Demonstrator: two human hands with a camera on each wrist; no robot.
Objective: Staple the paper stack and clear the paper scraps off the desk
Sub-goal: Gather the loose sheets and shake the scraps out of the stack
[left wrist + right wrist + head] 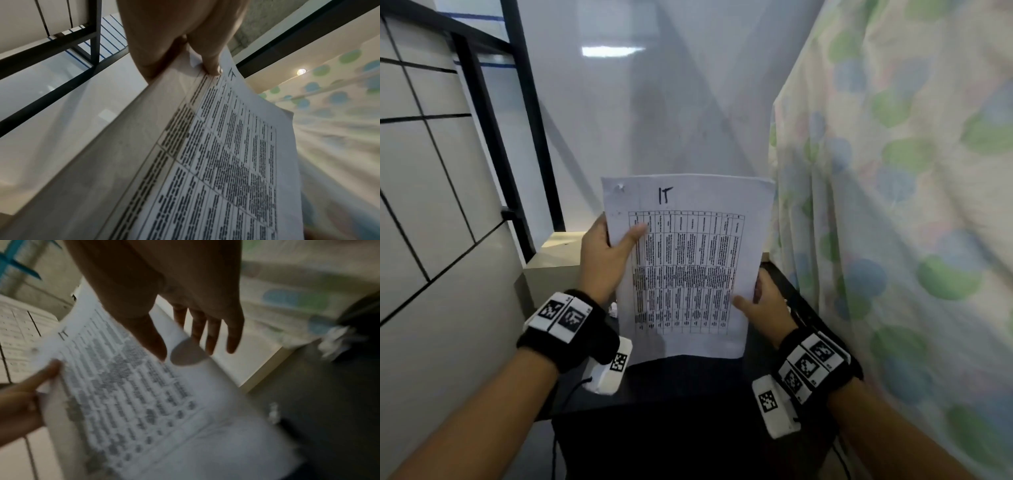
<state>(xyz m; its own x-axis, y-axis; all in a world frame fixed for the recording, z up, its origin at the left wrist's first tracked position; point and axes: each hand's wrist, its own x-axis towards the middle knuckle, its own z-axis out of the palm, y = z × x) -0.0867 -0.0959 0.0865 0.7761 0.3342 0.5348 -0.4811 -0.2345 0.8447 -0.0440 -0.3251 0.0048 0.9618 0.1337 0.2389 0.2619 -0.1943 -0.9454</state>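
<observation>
Pinching the paper stack's point(688, 274) left edge: left hand point(599, 260).

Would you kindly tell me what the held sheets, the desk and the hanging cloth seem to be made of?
Sheets: thin matte white paper; they flex and carry a printed table. Desk: black, smooth, perhaps laminated board; too dim to say. Cloth: soft matte fabric, hanging in folds, printed with dots.

A dark tabletop point(688, 394) is shown. One crumpled paper scrap point(337, 340) is seen near its edge, and a smaller scrap point(273, 412) is set apart from it.
</observation>
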